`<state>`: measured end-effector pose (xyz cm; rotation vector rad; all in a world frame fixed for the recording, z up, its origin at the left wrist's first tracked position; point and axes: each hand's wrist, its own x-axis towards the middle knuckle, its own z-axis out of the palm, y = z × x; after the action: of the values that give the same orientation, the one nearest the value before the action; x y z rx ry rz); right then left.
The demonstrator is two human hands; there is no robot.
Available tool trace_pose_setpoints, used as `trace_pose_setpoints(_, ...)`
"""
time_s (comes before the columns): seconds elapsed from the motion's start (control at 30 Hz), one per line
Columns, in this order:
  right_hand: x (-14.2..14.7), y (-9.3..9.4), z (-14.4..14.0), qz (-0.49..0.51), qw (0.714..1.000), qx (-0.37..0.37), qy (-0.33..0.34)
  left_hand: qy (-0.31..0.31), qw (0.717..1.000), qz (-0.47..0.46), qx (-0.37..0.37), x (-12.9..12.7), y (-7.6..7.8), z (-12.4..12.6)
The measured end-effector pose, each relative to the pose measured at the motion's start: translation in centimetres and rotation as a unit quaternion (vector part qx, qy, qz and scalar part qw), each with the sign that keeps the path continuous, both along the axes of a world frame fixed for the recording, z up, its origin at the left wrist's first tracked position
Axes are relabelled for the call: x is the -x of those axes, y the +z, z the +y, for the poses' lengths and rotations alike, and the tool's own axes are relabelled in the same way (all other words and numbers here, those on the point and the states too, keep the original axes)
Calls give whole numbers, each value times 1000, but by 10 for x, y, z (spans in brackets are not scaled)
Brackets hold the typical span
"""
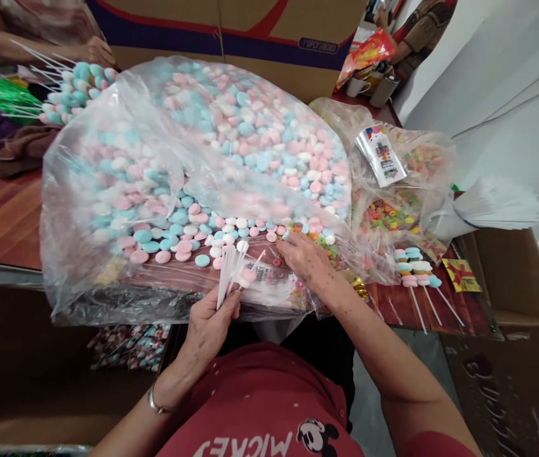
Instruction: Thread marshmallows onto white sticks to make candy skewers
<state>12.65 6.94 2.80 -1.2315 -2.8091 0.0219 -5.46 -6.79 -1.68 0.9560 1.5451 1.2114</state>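
My left hand [212, 320] is closed around a bundle of thin white sticks [227, 270]. One stick in it carries a pink and white candy [248, 277] near its top. My right hand [308, 261] reaches down among small ring-shaped gummies [330, 252], its fingers bent together; what sits between the fingertips is hidden. A red gummy ring [276, 261] lies beside those fingers. Just beyond both hands, pink, blue and white marshmallow-like candies [184, 238] spill from the mouth of a large clear plastic bag [121, 146].
Finished candy sticks [414, 270] lie at the right, near a yellow packet [461, 275] and a bundle of white sticks [498, 203]. A bag of gummies [388, 216] bears printed labels [381, 155]. Behind stands a cardboard box [269, 70]. Another person's hand [98, 52] is at far left.
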Motion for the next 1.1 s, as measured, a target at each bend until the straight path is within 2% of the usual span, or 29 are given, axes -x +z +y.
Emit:
trace_pose_setpoints(0.17,10,-4,10,-61,997,-24,44,5,1000,-15,5,2,-6,-1)
trace_pose_setpoints(0.3,4,-6,10,-10,998,-43,47,4,999,-33,-2,1,-4,0)
trace_pose_setpoints(0.47,0,-12,2,46,995,1,92,-6,999,-35,-12,1,-4,0)
trace_pose_setpoints(0.63,4,-17,-10,13,997,-2,82,-7,1000,-26,-3,2,-8,-1)
trace_pose_setpoints(0.73,6,-15,-12,7,996,9,83,-4,1000,-11,-3,1,-5,0)
trace_pose_setpoints(0.83,6,-12,-10,95,992,77,2,-1,999,32,-8,2,2,0)
trace_pose_setpoints(0.87,5,-12,-9,162,979,117,-42,-5,999,52,-13,2,5,0)
trace_pose_setpoints(0.9,4,-12,-8,244,952,166,-85,-13,997,73,-18,2,7,1)
trace_pose_setpoints(0.93,3,-12,-7,332,909,221,-121,-24,995,91,-25,2,8,1)
trace_pose_setpoints(1.0,1,-12,-7,485,793,330,-166,-55,991,115,-33,2,10,1)
trace_pose_setpoints(1.07,1,-11,-8,570,689,406,-187,-80,989,124,-31,0,10,2)
trace_pose_setpoints(1.1,1,-10,-9,590,655,430,-193,-88,988,125,-29,0,11,3)
